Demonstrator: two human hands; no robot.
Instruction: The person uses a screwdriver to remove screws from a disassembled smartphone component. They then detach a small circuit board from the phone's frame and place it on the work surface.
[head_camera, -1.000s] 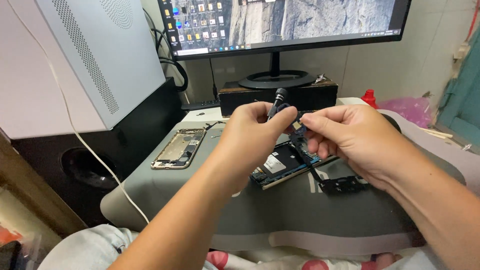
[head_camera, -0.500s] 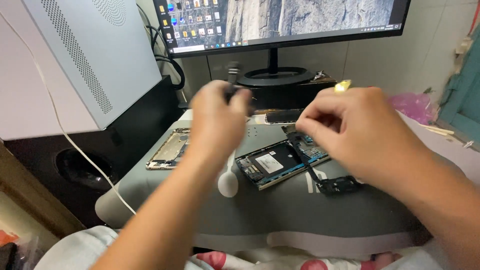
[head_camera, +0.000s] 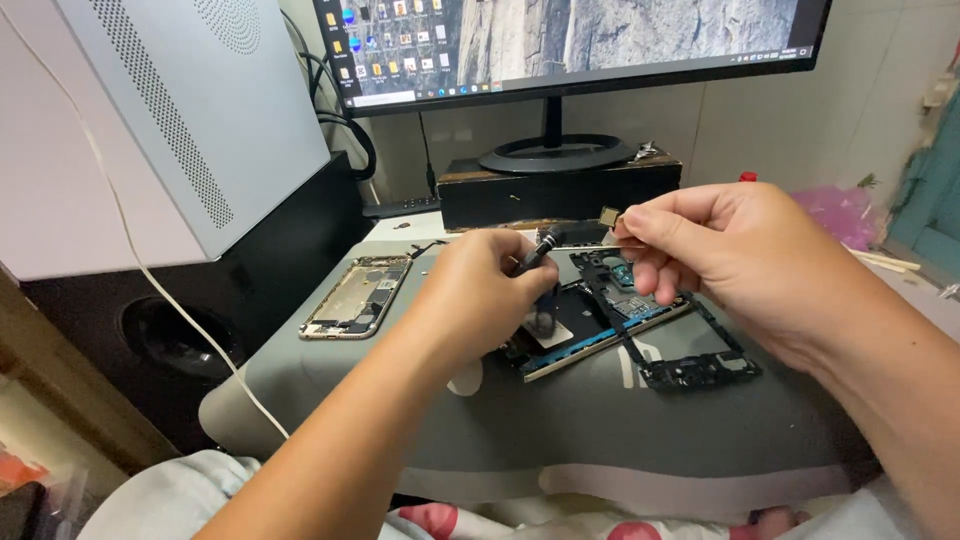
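The left hand (head_camera: 480, 290) is clenched around a dark screwdriver (head_camera: 541, 250), while the right hand (head_camera: 730, 260) pinches what seems to be a small flat part (head_camera: 608, 216) between thumb and forefinger, just beyond the screwdriver's tip. Directly below both lies an opened phone (head_camera: 590, 320) with a black frame (head_camera: 690, 350) beside it on the grey mat (head_camera: 560, 430). A second gutted phone (head_camera: 358, 296) lies left; a monitor (head_camera: 570, 45) stands behind.

2 hands show: the left hand (head_camera: 480, 290) and the right hand (head_camera: 740, 260). On the desk (head_camera: 560, 430) lie 2 opened phones, a gold-framed phone (head_camera: 358, 296) and a blue-edged phone (head_camera: 590, 325), plus 1 black frame (head_camera: 690, 350). Behind stand 1 monitor (head_camera: 580, 40) and 1 computer case (head_camera: 190, 110).
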